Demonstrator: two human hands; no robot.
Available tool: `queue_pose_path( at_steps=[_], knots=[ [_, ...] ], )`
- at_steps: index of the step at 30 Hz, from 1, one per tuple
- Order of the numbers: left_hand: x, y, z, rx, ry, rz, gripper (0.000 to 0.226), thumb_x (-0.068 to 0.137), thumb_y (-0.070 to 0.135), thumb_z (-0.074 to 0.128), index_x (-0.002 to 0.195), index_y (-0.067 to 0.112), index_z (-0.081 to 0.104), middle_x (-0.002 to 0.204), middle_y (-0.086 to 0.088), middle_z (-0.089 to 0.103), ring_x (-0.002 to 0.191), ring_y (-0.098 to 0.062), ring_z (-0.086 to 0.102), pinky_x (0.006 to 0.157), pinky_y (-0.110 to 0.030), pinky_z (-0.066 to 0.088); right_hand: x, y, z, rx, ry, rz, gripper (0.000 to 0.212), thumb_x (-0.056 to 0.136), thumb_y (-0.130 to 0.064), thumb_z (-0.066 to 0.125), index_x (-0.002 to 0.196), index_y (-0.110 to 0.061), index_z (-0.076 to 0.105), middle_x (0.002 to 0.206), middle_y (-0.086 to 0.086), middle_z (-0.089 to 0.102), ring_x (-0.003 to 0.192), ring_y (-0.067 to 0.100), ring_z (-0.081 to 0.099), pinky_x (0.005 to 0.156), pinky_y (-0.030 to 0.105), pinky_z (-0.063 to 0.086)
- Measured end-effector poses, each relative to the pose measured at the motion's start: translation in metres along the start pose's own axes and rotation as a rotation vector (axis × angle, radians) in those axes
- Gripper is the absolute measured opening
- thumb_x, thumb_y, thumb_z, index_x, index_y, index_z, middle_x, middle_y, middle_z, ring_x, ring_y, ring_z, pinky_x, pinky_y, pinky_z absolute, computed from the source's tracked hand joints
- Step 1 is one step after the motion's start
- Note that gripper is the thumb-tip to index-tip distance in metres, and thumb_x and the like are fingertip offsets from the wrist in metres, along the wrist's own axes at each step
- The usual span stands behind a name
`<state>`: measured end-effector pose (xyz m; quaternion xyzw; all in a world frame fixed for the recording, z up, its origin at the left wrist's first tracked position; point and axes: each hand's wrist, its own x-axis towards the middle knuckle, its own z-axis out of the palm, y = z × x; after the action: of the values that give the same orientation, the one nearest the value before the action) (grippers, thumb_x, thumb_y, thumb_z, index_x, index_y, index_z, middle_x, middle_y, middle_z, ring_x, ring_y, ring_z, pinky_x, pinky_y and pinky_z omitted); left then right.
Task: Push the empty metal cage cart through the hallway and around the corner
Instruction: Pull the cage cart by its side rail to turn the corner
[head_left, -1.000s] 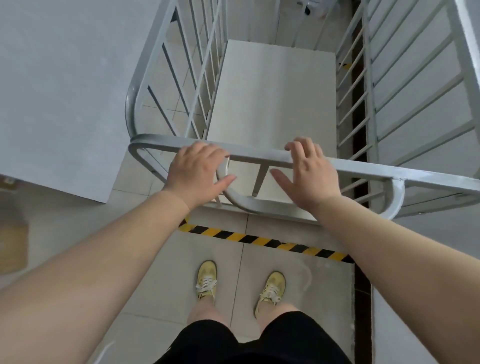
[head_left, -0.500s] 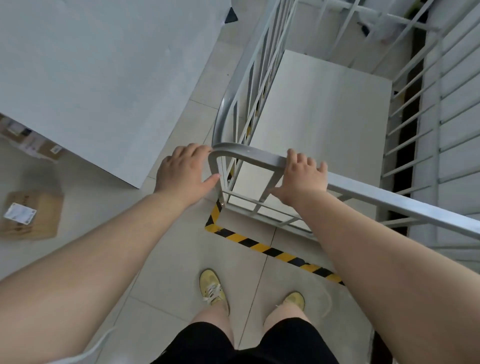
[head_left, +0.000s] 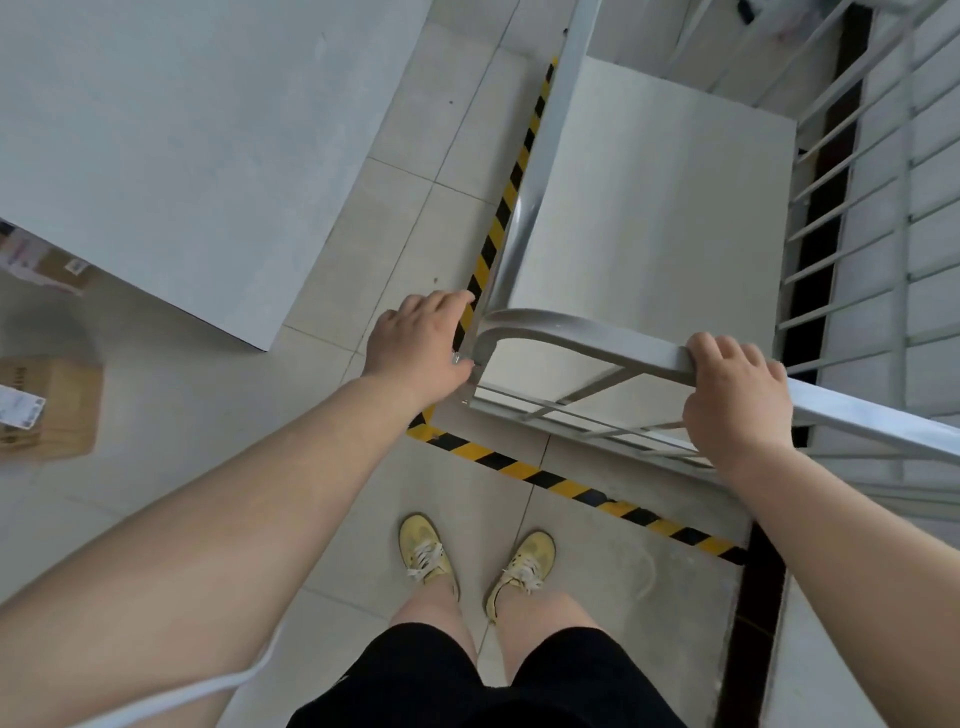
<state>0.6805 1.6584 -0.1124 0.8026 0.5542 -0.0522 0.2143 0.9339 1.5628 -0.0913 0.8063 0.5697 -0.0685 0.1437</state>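
Head view: the metal cage cart (head_left: 649, 218) stands directly ahead of you, empty, its long axis running away and slightly left. Your left hand (head_left: 415, 343) clasps the near left corner post; your right hand (head_left: 735, 395) is curled over the top rail (head_left: 597, 340). The wall corner (head_left: 254, 332) lies to the left, so your left hand sits on the inside of the turn.
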Motion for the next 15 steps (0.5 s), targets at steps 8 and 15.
queue_pose_path(
  at_steps=[8,15],
  knots=[
    [-0.011,0.003,0.009,-0.009,0.034,-0.093,0.051,0.09,0.019,0.053,0.139,0.021,0.038,0.141,0.0,0.047,0.128,-0.024,0.044,0.099,-0.038,0.04,-0.005,0.036,0.003,0.014,-0.025,-0.012,0.032,0.078,0.003,0.052,0.108,-0.009,0.052,0.104,0.011,0.06,0.1,0.033,0.05,0.088,0.039,0.035],
    [-0.007,0.016,0.006,0.0,0.065,-0.035,0.049,0.09,0.019,0.054,0.137,0.02,0.041,0.14,-0.001,0.049,0.126,-0.025,0.048,0.096,-0.039,0.042,-0.005,0.028,-0.006,0.034,0.009,-0.122,0.042,0.082,-0.04,0.059,0.114,-0.013,0.053,0.11,0.008,0.061,0.106,0.03,0.054,0.099,0.041,0.032]
  ],
)
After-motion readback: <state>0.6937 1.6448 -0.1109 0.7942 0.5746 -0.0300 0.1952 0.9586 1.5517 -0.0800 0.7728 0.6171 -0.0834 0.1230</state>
